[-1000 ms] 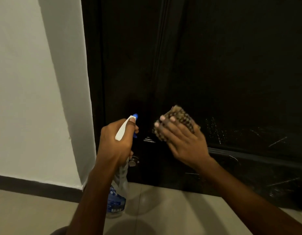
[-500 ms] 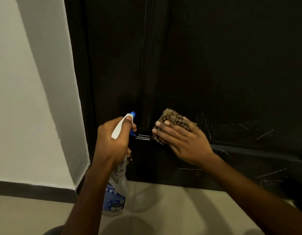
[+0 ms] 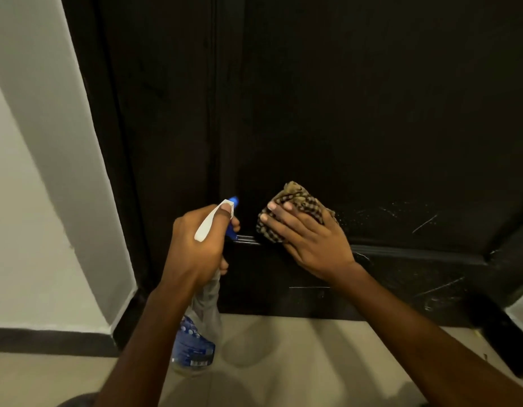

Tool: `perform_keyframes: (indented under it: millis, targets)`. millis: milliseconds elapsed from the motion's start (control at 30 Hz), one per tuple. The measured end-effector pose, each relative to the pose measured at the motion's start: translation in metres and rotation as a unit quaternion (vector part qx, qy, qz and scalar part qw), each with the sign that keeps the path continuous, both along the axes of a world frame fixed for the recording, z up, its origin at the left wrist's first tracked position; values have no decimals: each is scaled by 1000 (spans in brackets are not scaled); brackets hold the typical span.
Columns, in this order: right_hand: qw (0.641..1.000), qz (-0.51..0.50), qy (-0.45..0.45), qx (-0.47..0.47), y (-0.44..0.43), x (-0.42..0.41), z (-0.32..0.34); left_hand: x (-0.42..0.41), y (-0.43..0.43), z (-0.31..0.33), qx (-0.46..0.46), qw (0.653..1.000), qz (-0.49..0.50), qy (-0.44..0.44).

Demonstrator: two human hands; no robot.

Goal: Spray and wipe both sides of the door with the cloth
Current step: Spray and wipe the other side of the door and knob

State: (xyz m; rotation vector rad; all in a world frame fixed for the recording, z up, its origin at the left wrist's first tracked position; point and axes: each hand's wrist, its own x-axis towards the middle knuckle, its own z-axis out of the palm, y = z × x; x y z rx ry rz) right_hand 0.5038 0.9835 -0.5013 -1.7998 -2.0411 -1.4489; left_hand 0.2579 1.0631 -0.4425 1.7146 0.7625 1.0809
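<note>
A dark, almost black door [image 3: 357, 113] fills the upper part of the head view. My right hand [image 3: 310, 239] presses a bunched brown checked cloth [image 3: 295, 201] flat against the door's lower panel, fingers straight over it. My left hand [image 3: 195, 245] grips the neck of a clear spray bottle [image 3: 198, 333] with a blue label, a finger lying along its white trigger head and blue nozzle, which points at the door. Spray droplets and pale scratches show on the door to the right of the cloth.
A white wall [image 3: 34, 201] with a dark skirting strip stands on the left beside the door frame [image 3: 107, 142]. Pale floor tiles [image 3: 283, 362] run under both arms. A ridge of moulding [image 3: 415, 254] crosses the door low down.
The view has shifted, so the door frame sits further left and the door's bottom right corner shows. My right hand and the cloth stay in about the same spot on the door. The left hand's grip is unchanged.
</note>
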Motion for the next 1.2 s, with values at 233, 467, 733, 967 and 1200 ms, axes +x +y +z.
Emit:
perform_keyframes:
  millis: [233, 467, 733, 967, 1200]
  targets:
    - [958, 18, 255, 131, -17, 0, 40, 21, -19, 6, -25, 998, -44, 29]
    - [828, 106, 451, 314, -60, 11, 28, 60, -48, 15, 25, 993, -95, 63]
    - [706, 75, 539, 454, -110, 48, 10, 121, -88, 13, 22, 980, -169, 103]
    - [656, 77, 557, 504, -119, 79, 16, 150, -104, 13, 21, 978, -160, 129]
    - [685, -71, 536, 488, -59, 50, 41, 115, -107, 15, 13, 988, -130, 84]
